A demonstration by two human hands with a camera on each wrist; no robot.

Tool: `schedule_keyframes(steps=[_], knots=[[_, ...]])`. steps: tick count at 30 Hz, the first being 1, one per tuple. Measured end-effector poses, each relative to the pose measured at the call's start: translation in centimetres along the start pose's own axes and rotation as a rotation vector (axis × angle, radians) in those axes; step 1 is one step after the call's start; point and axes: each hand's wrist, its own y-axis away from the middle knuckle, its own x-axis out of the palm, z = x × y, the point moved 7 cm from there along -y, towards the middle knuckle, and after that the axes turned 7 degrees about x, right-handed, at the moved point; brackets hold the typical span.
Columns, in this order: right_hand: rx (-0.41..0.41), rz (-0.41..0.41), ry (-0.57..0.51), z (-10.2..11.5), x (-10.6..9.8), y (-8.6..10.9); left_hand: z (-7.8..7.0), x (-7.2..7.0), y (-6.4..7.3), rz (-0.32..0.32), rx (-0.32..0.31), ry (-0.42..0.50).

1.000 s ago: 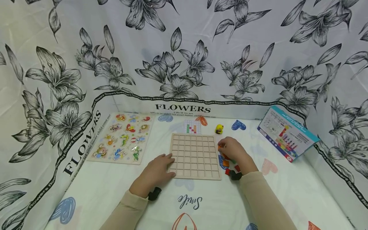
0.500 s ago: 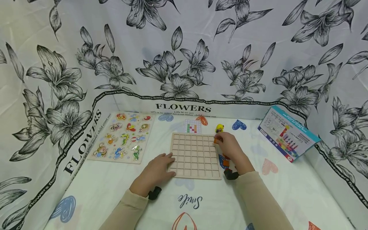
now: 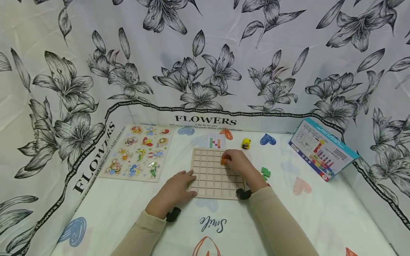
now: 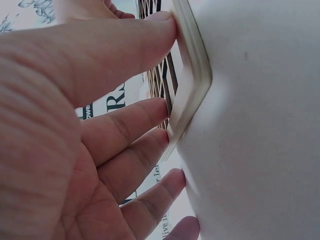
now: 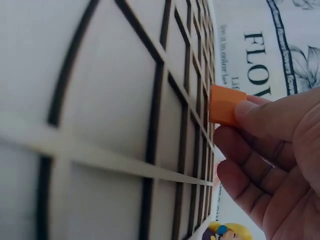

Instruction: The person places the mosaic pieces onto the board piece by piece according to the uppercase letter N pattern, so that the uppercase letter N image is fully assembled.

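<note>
With your right hand's fingers pinching the orange block at the grid board's far part and your left hand's spread at its left edge, a slanted release could prop the block on a divider.

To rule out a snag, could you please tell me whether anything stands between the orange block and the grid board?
Nothing visible does: the right hand pinches the orange block over the grid board.

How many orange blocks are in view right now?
1 orange block, pinched by the right hand at the wooden grid board. More may be hidden behind the right arm.
</note>
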Motion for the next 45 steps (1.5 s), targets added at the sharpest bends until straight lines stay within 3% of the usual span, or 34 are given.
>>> schedule_keyframes(steps=[9, 18, 36, 40, 45], knots=[[0.053, 0.014, 0.023, -0.4, 0.4, 0.2, 0.1, 0.2, -0.1, 0.002, 0.000, -0.001], [0.029, 0.052, 0.050, -0.4, 0.7, 0.3, 0.3, 0.2, -0.1, -0.002, 0.000, 0.005], [0.018, 0.027, 0.092, -0.3, 0.7, 0.8, 0.1, 0.2, -0.1, -0.002, 0.001, -0.008], [0.046, -0.011, 0.033, -1.3, -0.5, 1.7, 0.0, 0.2, 0.0, 0.000, 0.003, -0.007], [0.092, -0.121, -0.041, -3.6, -4.0, 3.9, 0.1, 0.1, 0.0, 0.001, 0.010, -0.011]])
